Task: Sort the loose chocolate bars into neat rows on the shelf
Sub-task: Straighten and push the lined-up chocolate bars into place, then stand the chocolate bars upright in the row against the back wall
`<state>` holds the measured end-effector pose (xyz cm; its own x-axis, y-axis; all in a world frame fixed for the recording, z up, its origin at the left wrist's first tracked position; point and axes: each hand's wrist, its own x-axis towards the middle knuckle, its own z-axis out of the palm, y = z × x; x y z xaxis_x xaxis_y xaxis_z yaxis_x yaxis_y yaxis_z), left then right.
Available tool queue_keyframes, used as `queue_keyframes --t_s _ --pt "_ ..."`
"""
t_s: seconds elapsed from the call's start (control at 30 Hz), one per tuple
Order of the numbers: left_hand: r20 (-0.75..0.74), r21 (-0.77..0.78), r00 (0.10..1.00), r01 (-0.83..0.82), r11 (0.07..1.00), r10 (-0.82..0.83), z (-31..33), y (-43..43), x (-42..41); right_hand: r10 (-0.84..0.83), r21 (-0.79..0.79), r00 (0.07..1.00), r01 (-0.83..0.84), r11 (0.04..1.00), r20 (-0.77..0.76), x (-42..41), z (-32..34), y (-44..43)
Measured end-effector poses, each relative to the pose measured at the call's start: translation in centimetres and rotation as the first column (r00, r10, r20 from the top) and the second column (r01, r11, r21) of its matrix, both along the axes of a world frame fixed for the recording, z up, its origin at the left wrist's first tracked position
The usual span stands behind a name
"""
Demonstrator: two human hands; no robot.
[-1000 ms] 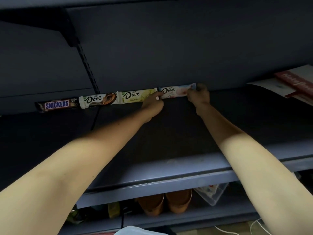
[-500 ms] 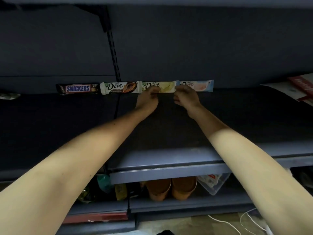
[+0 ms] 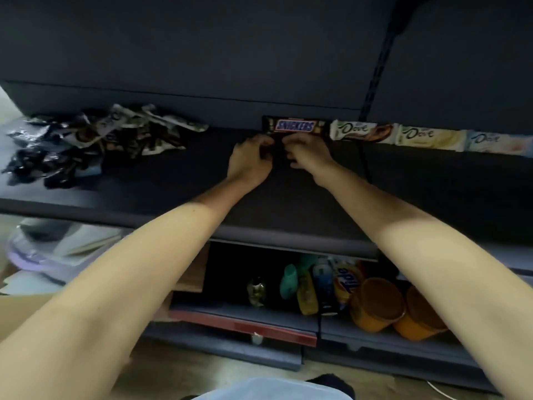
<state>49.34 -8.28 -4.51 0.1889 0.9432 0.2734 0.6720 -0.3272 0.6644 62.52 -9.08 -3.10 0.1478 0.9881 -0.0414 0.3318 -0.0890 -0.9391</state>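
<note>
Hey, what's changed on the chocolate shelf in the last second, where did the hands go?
Both hands moved left along the row, from the pale Dove bar to the Snickers bar at its left end. The left hand and right hand now curl at its lower edge; whether they grip it is unclear. The four bars kept their order along the back wall.

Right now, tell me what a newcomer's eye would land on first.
The left hand and right hand meet with curled fingers at the lower edge of the Snickers bar at the back of the shelf. To its right, three Dove bars carry the row on end to end. At the shelf's left end lies a messy heap of loose bars.
</note>
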Motion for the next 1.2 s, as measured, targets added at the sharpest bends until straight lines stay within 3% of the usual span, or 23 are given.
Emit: queue_keyframes --t_s 0.17,0.4,0.6,0.83,1.0,1.2 --pt "-0.090 0.052 0.995 -0.036 0.998 0.041 0.1 1.4 -11.9 0.074 -0.003 0.995 -0.074 0.997 0.069 -11.0 -0.3 1.9" --pt "-0.095 0.115 0.985 -0.131 0.985 0.142 0.6 2.9 -23.1 0.180 0.016 0.956 -0.189 0.982 0.233 -20.2 0.1 4.3" --pt "-0.037 0.087 0.971 -0.234 0.968 0.238 -0.4 2.9 -29.4 0.275 0.022 0.896 -0.302 0.953 0.347 -25.9 -0.6 5.5" --pt "0.032 0.173 0.961 -0.275 0.946 0.274 -0.5 2.9 -32.2 0.330 0.063 0.839 -0.393 0.917 0.433 -29.9 -0.9 6.1" --pt "0.167 0.093 0.921 -0.371 0.924 0.353 -0.1 3.3 -32.6 0.324 0.069 0.851 -0.384 0.921 0.413 -29.8 -1.1 6.2" --pt "0.373 -0.216 0.837 -0.341 0.915 0.400 0.1 4.7 -31.5 0.331 0.067 0.859 -0.385 0.921 0.390 -29.4 -1.2 5.9"
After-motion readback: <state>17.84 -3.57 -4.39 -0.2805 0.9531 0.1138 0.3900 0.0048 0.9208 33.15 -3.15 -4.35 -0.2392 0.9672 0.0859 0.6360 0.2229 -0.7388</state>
